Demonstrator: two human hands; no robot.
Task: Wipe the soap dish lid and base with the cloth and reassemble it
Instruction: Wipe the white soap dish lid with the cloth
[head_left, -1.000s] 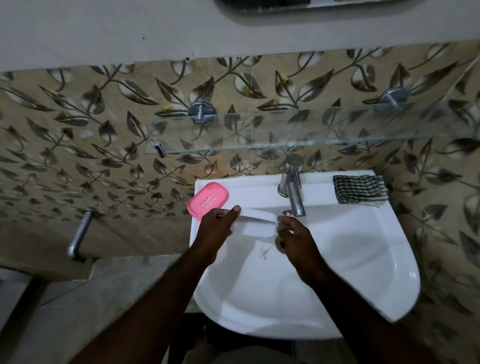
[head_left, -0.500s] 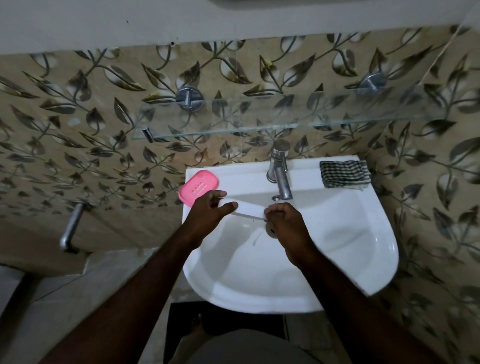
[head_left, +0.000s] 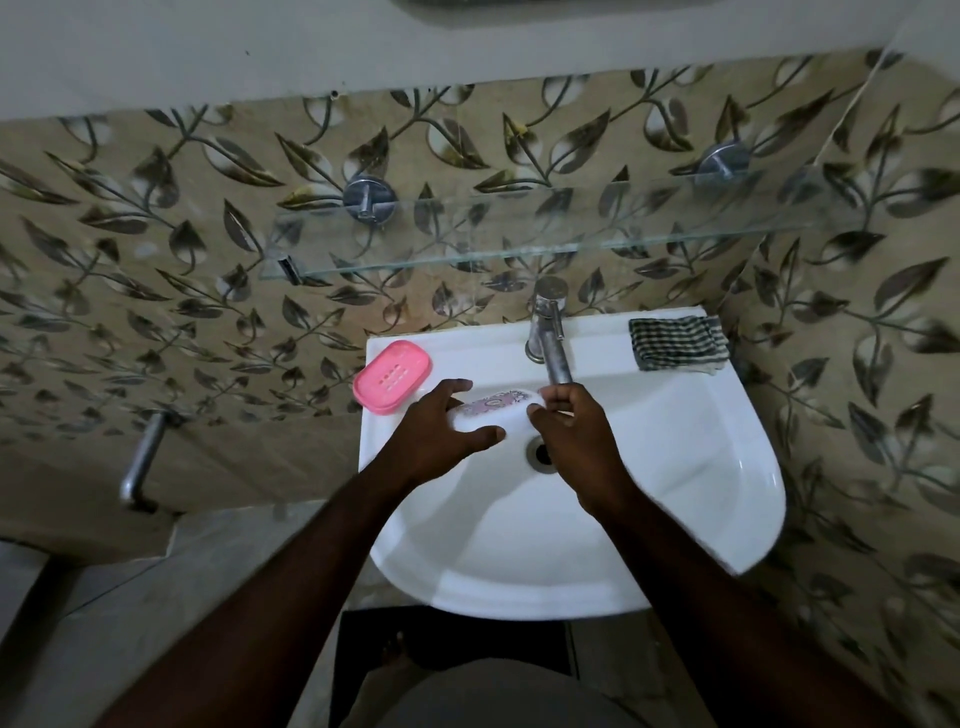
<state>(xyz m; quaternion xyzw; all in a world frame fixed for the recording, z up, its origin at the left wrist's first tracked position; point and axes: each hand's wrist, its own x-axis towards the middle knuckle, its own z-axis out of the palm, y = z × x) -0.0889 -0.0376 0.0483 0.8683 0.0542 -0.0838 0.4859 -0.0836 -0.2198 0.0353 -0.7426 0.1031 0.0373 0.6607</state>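
Turned since a moment before, the white lid (head_left: 497, 414) showed its patterned face. The pink base (head_left: 392, 376) lay on the left rim of the sink (head_left: 467, 353); our left hand (head_left: 440, 432) and right hand (head_left: 577, 441) gripped the lid ends above the basin; the cloth (head_left: 678, 344) lay on the right rim.

White basin (head_left: 675, 493) with a round drain (head_left: 538, 453), chrome tap (head_left: 550, 343) stood on its back rim, glass shelf (head_left: 519, 234) above hung on 2 round metal brackets (head_left: 369, 200), leaf-patterned tiles (head_left: 156, 260) covered the wall, metal pipe (head_left: 143, 457) jutted out at left, dark mat (head_left: 457, 639) lay below the basin.
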